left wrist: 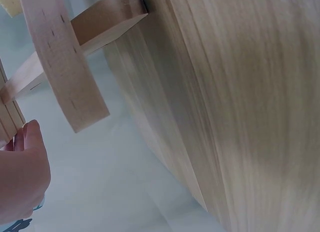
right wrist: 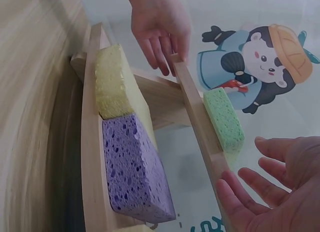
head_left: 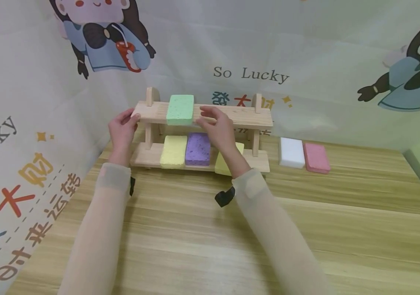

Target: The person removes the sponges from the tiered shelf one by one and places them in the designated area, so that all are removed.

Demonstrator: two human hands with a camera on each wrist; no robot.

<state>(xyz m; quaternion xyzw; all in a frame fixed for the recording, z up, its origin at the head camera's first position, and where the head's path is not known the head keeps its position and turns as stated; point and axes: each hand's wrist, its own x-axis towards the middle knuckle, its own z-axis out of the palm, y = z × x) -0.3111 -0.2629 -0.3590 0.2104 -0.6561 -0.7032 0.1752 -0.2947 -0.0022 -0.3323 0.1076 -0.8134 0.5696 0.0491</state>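
A two-tier wooden shelf (head_left: 245,116) stands at the back of the table. My left hand (head_left: 122,129) holds the left end of its upper board, pinching it between thumb and fingers. On that board lies a green sponge (head_left: 180,109). Just right of the sponge is my right hand (head_left: 220,128), empty, its fingers spread and loosely bent; in the right wrist view the lower fingertips are right at the board's edge. The lower board carries a yellow sponge (head_left: 174,151), a purple sponge (head_left: 197,149) and another yellow sponge (head_left: 223,164), partly hidden behind my right forearm.
To the right of the shelf, a white sponge (head_left: 292,153) and a pink sponge (head_left: 317,157) lie side by side on the wooden table (head_left: 180,237). A printed curtain (head_left: 202,45) hangs close behind the shelf and along the left side.
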